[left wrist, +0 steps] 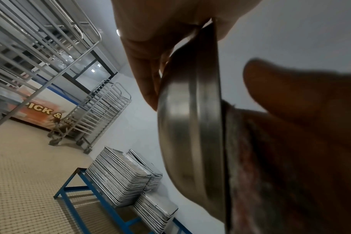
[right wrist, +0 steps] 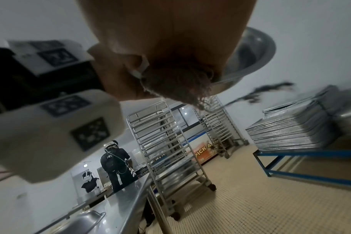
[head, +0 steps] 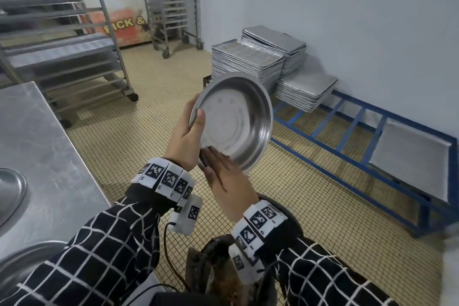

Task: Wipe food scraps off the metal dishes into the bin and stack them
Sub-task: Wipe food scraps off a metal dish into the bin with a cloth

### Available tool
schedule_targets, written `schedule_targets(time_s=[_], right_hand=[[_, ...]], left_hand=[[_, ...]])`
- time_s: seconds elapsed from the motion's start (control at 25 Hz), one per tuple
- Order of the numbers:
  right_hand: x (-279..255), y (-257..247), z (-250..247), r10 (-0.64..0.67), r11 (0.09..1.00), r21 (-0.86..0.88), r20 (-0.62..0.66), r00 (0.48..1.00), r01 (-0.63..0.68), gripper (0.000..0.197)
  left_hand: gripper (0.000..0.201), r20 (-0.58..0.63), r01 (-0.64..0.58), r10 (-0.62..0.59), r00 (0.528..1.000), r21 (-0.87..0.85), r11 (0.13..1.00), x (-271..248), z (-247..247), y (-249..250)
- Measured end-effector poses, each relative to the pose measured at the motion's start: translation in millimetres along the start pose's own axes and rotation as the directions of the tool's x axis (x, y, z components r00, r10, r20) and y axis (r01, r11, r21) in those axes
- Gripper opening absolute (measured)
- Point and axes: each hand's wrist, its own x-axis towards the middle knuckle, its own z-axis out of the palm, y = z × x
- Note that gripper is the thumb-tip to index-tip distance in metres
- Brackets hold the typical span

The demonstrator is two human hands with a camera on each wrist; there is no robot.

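Left hand (head: 185,136) pinches the dish (head: 233,122) at its 9 o'clock rim, tilted toward her; right hand (head: 229,181), fingers flat on a cloth (right wrist: 176,82), presses at 6 o'clock, bin (head: 223,271) below

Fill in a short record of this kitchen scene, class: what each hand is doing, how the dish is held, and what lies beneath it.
Left hand: grips the dish rim, thumb inside
Metal dish: tilted up on edge, looks mostly clean
Right hand: fingers straight, pressing a dark cloth against the dish's lower edge
Bin: below the hands, mostly hidden
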Motion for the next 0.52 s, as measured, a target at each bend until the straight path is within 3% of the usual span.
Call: schedule_targets(time_s=[0.16, 0.32, 0.4, 0.52], right_hand=[[-6, 29, -16, 0.007, 0.943, -0.332, 0.001, 1.000, -0.007, 0.050], [0, 76, -42, 0.165, 0.806, -0.571, -0.034, 0.986, -0.154, 0.058], [4, 86, -52, 0.226, 0.814, -0.525, -0.106, 0.968, -0.248, 0.060], [7, 77, -66, 0.313, 0.924, -0.147, -0.243, 0.918, -0.353, 0.064]], left_hand=[[0.028, -0.052, 0.055, -0.057, 0.997, -0.048, 0.997, 5, -5, -9], [0.047, -0.023, 0.123, -0.122, 0.992, 0.067, 0.990, 6, -13, -20], [0.050, 0.003, 0.143, -0.143, 0.990, 0.053, 0.988, 5, -14, -27], [0.042, 0.024, 0.165, -0.166, 0.986, 0.018, 0.986, 6, -16, -27]])
